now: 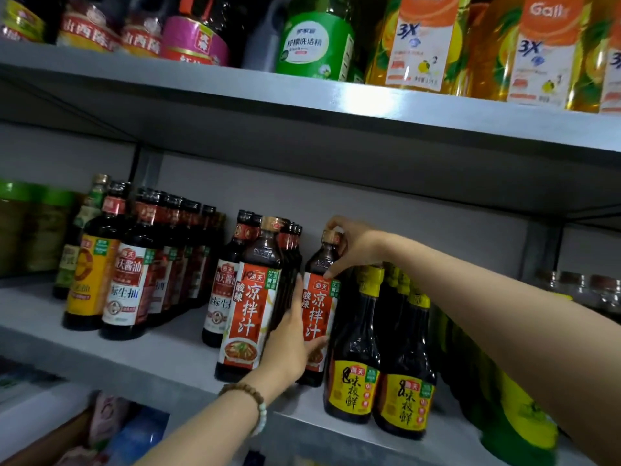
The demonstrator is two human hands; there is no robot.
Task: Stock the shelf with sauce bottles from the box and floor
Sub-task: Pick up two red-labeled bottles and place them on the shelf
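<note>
sauce bottle (319,307) with the red label stands upright near the front edge of the middle shelf (161,358), in the slot between its red-labelled twin (250,307) on the left and a row of yellow-labelled dark bottles (354,358) on the right. whether its base is fully down on the shelf i cannot tell, as the left hand covers that corner.

both hands are on it. the right hand (353,247) reaches in from above and pinches the gold cap and neck, thumb down on the shoulder; that high hold looks meant for steering the top and keeping the bottle from tipping. the left hand (289,344), with a bead bracelet (248,395) at the wrist, grips the lower body: its fingers run up in the gap between the two red-labelled bottles and its thumb lies across the front of the label. that grip probably serves to carry the weight and to square the label forward.

the slot is tight, so the bottle seems to be going in beside its own kind, which keeps one product together. the row just left of the twin holds other dark bottles packed in file, and a further group of soy sauce bottles (126,280) stands well apart at the left. the upper shelf carries a green detergent bottle (312,45) and orange-labelled bottles (420,45).

i judge this as the placing step: next would be settling the base, then freeing the left fingers from the gap without knocking the twin.
</note>
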